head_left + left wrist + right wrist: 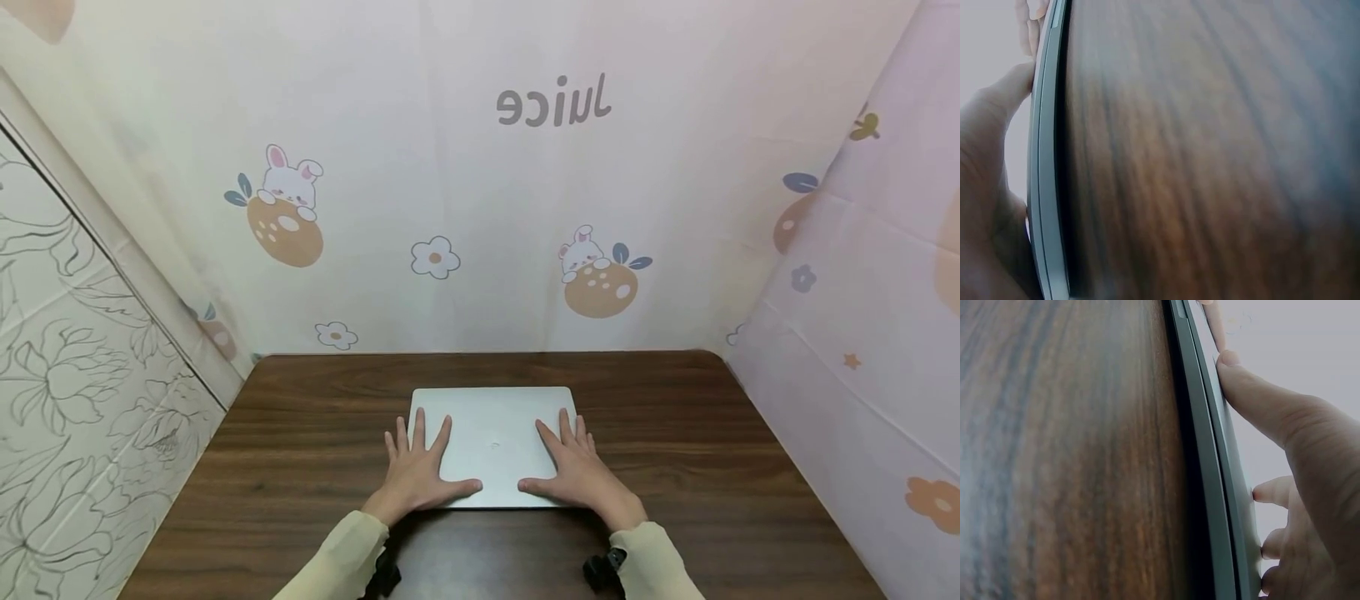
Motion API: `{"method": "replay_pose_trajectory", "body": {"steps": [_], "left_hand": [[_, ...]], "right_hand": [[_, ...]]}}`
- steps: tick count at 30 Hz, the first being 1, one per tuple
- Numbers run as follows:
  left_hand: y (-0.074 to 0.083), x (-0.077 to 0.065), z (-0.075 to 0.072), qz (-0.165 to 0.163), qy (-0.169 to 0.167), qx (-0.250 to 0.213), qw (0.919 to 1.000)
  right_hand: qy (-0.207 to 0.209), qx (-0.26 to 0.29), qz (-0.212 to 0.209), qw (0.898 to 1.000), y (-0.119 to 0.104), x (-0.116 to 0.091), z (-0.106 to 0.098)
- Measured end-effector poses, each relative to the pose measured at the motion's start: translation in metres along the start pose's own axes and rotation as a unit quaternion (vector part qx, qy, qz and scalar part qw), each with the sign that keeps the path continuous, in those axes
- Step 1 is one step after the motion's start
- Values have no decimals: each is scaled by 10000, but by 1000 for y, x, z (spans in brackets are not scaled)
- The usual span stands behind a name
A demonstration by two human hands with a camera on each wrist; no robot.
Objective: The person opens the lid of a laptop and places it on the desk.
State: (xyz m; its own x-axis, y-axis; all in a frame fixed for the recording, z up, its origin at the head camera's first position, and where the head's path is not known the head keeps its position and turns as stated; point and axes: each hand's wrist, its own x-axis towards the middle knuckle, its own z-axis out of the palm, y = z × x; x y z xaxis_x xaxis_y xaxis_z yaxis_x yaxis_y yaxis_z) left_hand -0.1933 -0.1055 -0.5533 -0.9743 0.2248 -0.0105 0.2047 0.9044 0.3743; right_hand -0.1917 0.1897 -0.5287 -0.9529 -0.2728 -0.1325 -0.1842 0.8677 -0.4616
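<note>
Hiding under both hands (498, 475), laptop's (491, 429) front edge

Pale cream sleeves (341, 558), black wrist straps (600, 571)

Left wrist view: dark wooden table (1210, 156) blurred. Slim closed silver laptop (1044, 187) cut by top, bottom edges. Head view: near corners under hands.

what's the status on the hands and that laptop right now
Left hand flat on the closed laptop, fingers spread. Right hand flat on it too, thumbs at the near edge. Lid shut, laptop lying on the wooden table. Nothing in the way.
</note>
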Motion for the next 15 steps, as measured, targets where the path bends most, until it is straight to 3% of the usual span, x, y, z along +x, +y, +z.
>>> {"method": "replay_pose_trajectory", "body": {"steps": [15], "left_hand": [[7,0,-1,31,-47,-21,10000]], "right_hand": [[-31,-29,81,10000,6,0,-1]]}}
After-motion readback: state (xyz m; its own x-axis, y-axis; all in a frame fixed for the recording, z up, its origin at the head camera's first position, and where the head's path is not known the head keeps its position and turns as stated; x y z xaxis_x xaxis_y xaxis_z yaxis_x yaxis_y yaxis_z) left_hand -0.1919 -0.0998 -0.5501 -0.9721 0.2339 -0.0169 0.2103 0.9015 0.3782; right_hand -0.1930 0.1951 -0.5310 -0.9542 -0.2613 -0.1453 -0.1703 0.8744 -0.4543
